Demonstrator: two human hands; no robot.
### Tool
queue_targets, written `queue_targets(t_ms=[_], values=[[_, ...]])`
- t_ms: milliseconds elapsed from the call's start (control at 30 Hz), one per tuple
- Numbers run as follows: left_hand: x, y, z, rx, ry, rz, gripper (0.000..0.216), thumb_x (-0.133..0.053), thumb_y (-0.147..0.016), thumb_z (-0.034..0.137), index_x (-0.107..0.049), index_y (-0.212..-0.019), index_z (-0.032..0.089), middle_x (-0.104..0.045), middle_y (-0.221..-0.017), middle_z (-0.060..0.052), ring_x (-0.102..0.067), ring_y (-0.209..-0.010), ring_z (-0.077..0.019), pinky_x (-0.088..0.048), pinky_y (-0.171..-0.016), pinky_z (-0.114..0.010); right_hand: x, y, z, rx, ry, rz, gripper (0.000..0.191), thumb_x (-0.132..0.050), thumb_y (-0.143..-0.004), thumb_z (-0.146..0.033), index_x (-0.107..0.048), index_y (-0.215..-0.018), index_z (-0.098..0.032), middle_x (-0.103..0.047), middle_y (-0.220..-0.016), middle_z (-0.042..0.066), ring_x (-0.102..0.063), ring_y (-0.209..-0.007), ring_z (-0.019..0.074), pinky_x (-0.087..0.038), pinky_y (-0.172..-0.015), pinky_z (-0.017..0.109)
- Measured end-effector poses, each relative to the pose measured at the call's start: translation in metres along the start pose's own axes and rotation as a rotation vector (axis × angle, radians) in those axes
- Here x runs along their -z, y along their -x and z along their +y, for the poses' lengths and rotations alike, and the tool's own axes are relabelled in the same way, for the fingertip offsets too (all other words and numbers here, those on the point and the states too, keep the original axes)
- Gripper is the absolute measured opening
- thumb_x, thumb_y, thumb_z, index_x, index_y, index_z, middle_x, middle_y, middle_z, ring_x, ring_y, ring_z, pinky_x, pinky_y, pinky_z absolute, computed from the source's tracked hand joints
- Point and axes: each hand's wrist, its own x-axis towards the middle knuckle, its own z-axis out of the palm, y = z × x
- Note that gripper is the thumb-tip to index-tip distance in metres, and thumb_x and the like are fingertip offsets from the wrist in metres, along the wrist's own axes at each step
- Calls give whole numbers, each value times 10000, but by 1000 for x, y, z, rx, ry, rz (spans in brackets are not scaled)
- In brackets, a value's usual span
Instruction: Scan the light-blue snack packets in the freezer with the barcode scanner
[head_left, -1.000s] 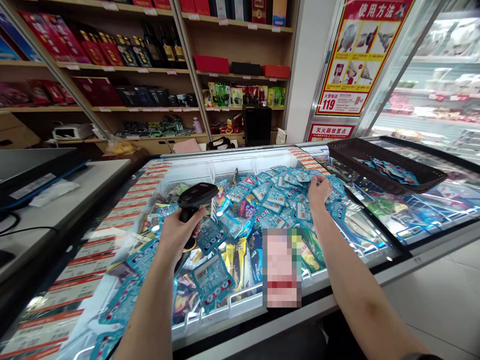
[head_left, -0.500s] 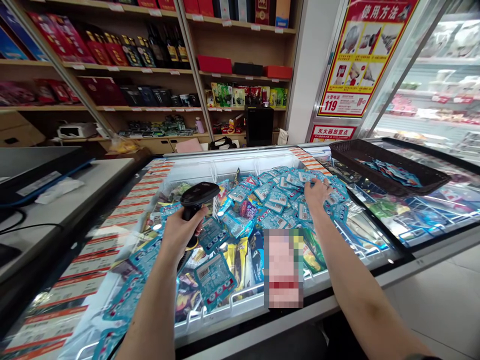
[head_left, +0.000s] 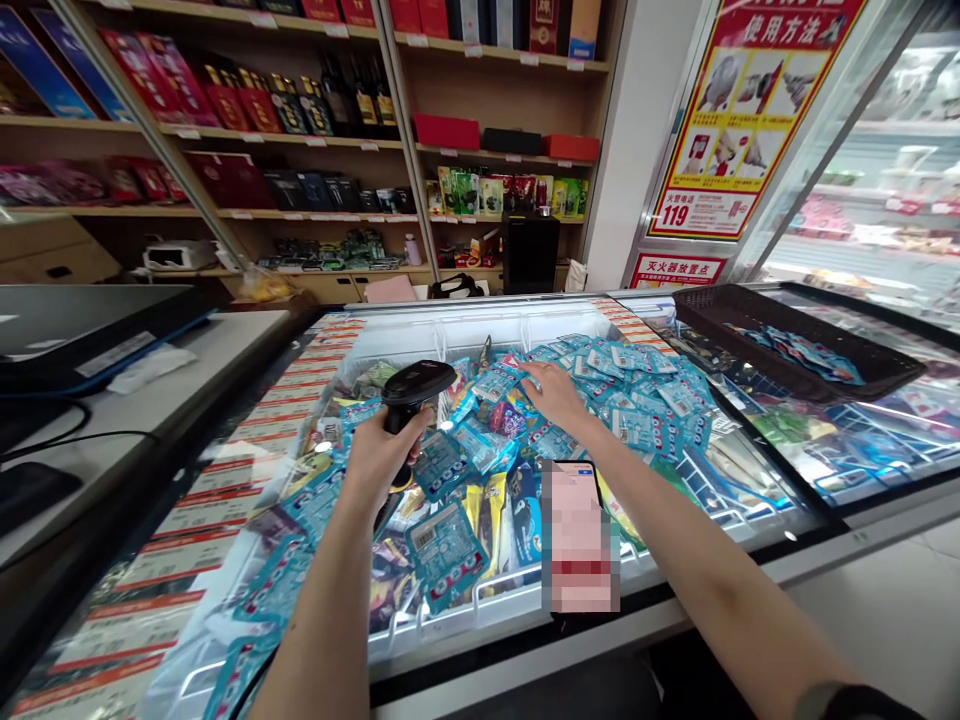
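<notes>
My left hand is wrapped around the handle of a black barcode scanner, holding it upright above the freezer goods. Its head points right, toward the middle of the pile. My right hand reaches left with fingers stretched out, the fingertips at the right edge of a flat blue packet; whether they press on it is hard to tell. Many similar blue packets lie heaped to the right of this hand. Under the scanner are further blue packets, some with barcodes facing up.
A phone with a blurred screen rests at the freezer's front edge, between my forearms. A dark basket holding blue packets stands at the right. Price labels line the left glass. Stocked shelves are behind the freezer.
My right hand has moved left, from the heap of blue packets to the packet near the middle. My left hand still holds the scanner. The view has shifted slightly.
</notes>
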Motion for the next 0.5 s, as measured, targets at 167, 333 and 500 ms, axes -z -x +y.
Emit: queue_targets(t_ms=[167, 333, 500], values=[[3, -4, -8, -15, 49, 1, 383, -711, -713, 521, -542, -719, 178, -558, -551, 17, -472, -436, -101, -363, -420, -229, -16, -18, -13, 85, 58, -214, 486, -540, -946, -314, -516, -1420, -213, -484, -1495, 107, -443, -1371, 303, -370, -1084, 459], [4, -3, -6, -16, 85, 4, 378, -723, -700, 510, -545, -731, 178, -554, -556, 22, -471, -440, -103, -382, -423, -233, -21, -18, -21, 32, 86, -246, 313, -550, -950, -406, -686, -1126, -186, -690, -1193, 127, -628, -1125, 307, -460, -947, 422], [3, -4, -7, -22, 35, 7, 368, -709, -710, 510, -552, -728, 177, -559, -548, 18, -473, -437, -106, -374, -420, -231, -21, -16, -21, -3, 93, -185, 346, -713, -841, -408, -661, -1084, -168, -691, -1129, 128, -602, -1110, 296, -441, -959, 398]])
